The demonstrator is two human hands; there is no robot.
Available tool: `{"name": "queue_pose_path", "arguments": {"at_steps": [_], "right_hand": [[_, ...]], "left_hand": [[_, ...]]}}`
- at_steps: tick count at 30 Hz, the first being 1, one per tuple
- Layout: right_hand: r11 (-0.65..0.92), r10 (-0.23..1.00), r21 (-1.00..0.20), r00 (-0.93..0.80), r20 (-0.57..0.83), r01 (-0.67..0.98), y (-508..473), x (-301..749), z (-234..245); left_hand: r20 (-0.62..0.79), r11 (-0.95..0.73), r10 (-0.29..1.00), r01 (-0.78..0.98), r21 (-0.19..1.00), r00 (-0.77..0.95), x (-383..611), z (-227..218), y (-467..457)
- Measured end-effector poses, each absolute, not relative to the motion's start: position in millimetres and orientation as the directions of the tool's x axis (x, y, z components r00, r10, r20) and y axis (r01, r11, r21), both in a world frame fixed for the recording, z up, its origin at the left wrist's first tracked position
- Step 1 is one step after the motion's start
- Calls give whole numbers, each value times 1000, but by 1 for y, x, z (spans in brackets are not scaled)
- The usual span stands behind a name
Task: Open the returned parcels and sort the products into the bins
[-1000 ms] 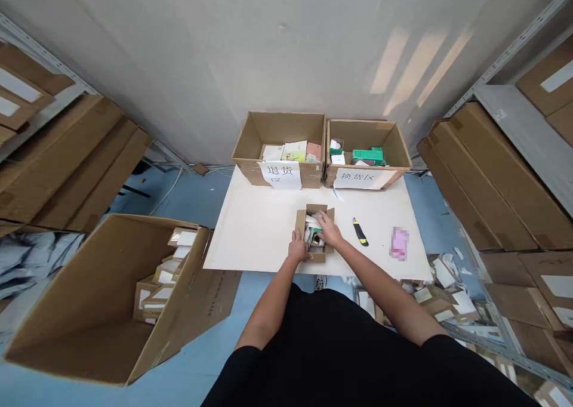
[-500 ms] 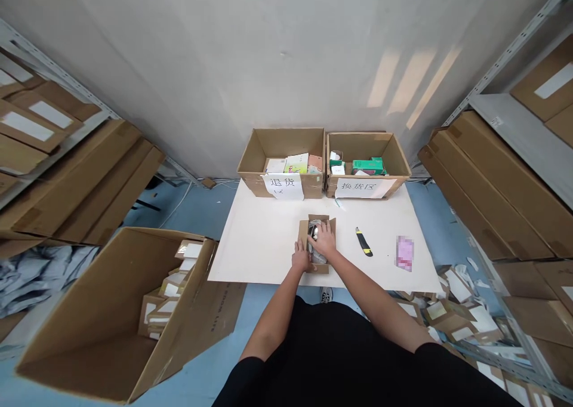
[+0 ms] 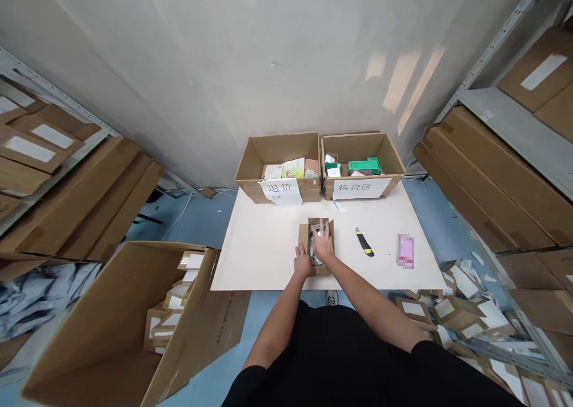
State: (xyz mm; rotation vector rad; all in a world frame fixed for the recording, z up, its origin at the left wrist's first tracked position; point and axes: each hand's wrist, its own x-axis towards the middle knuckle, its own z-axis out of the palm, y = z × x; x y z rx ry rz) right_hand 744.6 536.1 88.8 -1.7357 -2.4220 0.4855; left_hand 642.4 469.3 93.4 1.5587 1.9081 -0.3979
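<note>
The small box (image 3: 303,235) sits on the table (image 3: 264,246) near its front edge, flaps spread, with something in clear or silvery wrapping (image 3: 316,260) inside, largely covered by the right hand (image 3: 323,244). That hand reaches into the box from above, fingers extended and a little apart; whether they pinch anything, I cannot tell. The left hand (image 3: 304,262) rests at the near left side, against the left flap; how firmly it grips is likewise hidden.

Working well here seems to call for a steady left hand, low on the wall, since a loose flap would fold under pressure. The right fingers should feel around the wrapping gently and avoid snagging it on the rim.

Just beyond the right forearm lies a utility knife (image 3: 364,242), best given room. Farther right is a blurred pink thing (image 3: 405,251). Behind, two labelled cartons, the left one (image 3: 286,147) and the right one (image 3: 358,144), hold small packages.
</note>
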Motion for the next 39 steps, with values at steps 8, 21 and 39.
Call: {"name": "queue_pose_path", "arguments": {"at_steps": [8, 21, 39], "right_hand": [[413, 905, -374, -419, 70, 830, 538, 768, 138], [378, 925, -387, -361, 117, 841, 582, 837, 167], [58, 977, -769, -195, -87, 636, 569, 831, 44]], "left_hand": [[-590, 277, 795, 949, 152, -138, 639, 95, 462], [-477, 336, 838, 939, 69, -265, 535, 97, 451], [-80, 175, 985, 874, 454, -156, 547, 108, 466]]}}
